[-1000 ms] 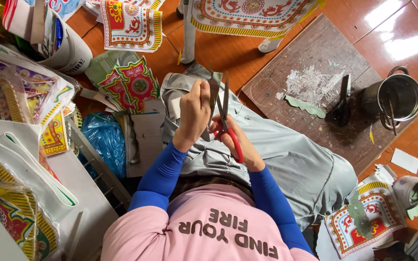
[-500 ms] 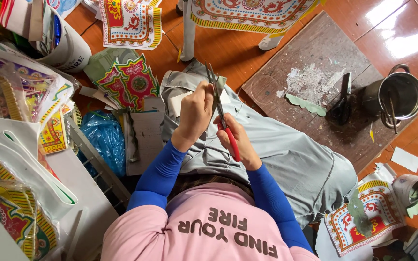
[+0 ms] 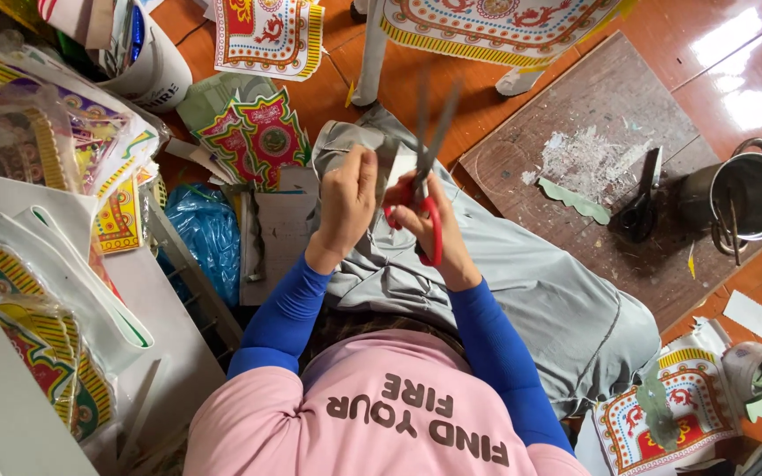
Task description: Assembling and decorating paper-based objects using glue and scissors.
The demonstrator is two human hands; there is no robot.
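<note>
right hand (image 3: pixel 438 231) gripping red-handled scissors (image 3: pixel 425 181) at frame centre, blades open and blurred, left hand (image 3: pixel 346 204) closed on a small pale paper piece (image 3: pixel 396 167), grey trousers (image 3: pixel 540 291) beneath

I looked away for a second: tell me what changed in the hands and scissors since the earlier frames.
The red-handled scissors in the right hand went from nearly shut to blades spread open, blurred. The left hand kept its grip on the small pale paper piece. Wooden board, metal pot and printed sheets stayed put.
</note>
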